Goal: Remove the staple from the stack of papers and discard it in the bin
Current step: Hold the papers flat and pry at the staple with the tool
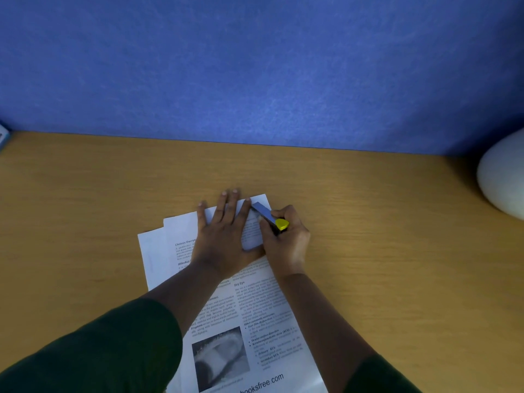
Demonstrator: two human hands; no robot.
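A stack of printed papers [255,321] lies on the wooden desk, its far right corner near the desk's middle. My left hand [224,236] presses flat on the upper part of the stack, fingers spread. My right hand [286,239] grips a grey stapler-like tool with a yellow end [269,217], its front tip resting on the paper's far right corner beside my left index finger. The staple itself is too small to see. No bin is in view.
The wooden desk [368,222] ends at a blue partition wall [255,66]. A rounded white object [502,177] sits at the right edge. A small white and blue item [3,136] shows at the far left edge.
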